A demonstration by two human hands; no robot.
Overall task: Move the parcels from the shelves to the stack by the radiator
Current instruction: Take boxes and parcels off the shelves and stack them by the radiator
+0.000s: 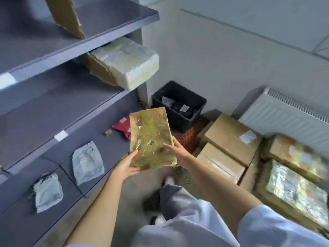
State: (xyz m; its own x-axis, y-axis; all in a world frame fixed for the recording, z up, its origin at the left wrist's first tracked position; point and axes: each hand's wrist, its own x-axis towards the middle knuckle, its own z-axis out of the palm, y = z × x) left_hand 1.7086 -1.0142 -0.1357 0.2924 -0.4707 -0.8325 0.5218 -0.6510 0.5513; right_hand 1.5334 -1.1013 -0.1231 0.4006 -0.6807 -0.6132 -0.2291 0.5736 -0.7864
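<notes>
Parcels are what's getting shifted here, and one of them, a flat tape-wrapped parcel (pixel 151 138), is sitting in mid-air between the shelves (pixel 71 107) and the stack (pixel 231 139) by the radiator (pixel 284 111). Both hands are on it at the near end: the left hand (pixel 127 165) is cupping the lower left corner with the thumb on top, and the right hand (pixel 178 154) is clamping the lower right edge, thumb lying across the face. So each grip is wrapped round the same parcel, probably because that glossy tape looks slippery and two hands are keeping it level

It's hanging over the floor, clear of the shelf edge, angled toward the boxes, so I'm guessing this is the carry part and the drop-off isn't done yet

Plenty is waiting on the shelves: a white wrapped block (pixel 131 63) is poking out past the end of the middle shelf, two grey mailer bags (pixel 87 162) are lying flat on the lower one, and a red packet (pixel 123 124) is further back. A black crate (pixel 179 104) is sitting in the corner

The stack looks a bit uneven, so picking a flat box top for this one seems smart
</notes>
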